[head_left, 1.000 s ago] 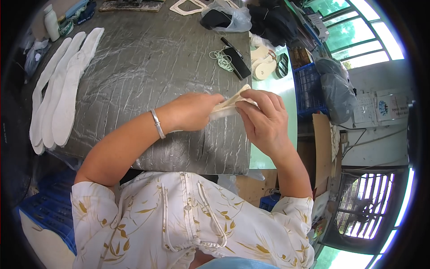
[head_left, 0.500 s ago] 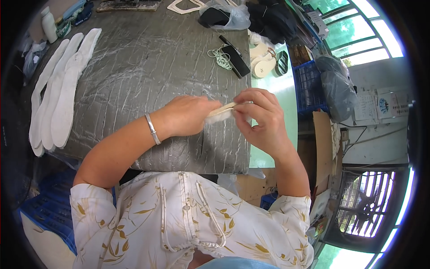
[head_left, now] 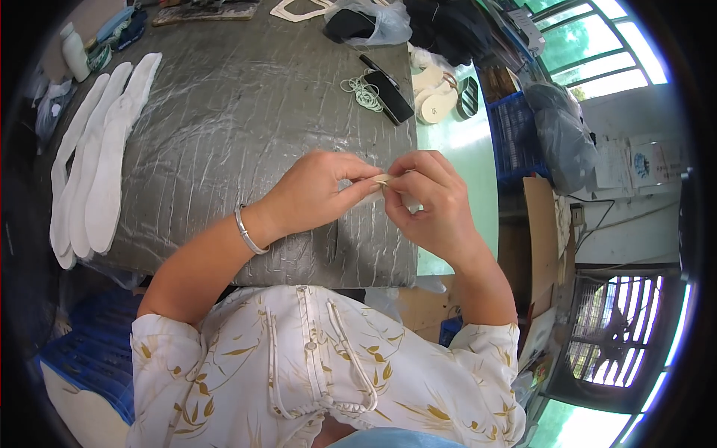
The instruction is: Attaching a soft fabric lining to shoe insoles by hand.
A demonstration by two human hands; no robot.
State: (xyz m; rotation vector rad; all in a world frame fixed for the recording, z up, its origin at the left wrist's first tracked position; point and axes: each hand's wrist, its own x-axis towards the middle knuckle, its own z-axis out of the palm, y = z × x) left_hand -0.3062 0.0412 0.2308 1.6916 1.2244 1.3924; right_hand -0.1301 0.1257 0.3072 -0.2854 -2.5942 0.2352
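Above the near part of the grey table, my left hand [head_left: 323, 190] and my right hand [head_left: 433, 196] meet fingertip to fingertip. Between them they pinch a small cream fabric piece [head_left: 383, 179]; only a narrow bit shows, and the fingers hide the rest. My left thumb and forefinger are closed on its left end. The right thumb and fingers curl closed at its other end. White fleecy insole-shaped pieces [head_left: 104, 179] lie overlapped at the left side of the table.
On the grey plastic-covered table [head_left: 224, 134] lie a black phone [head_left: 390, 97] and a pale green cord coil [head_left: 364, 95]. Cream sole-shaped pieces [head_left: 435, 107] rest on the green surface [head_left: 478, 216] at right. A blue crate [head_left: 514, 142] stands beyond. A white bottle [head_left: 73, 52] is far left.
My left hand has shifted its hold, its thumb and forefinger now pinching near the right fingertips. Less of the cream piece shows, and its white fluffy underside is out of sight.
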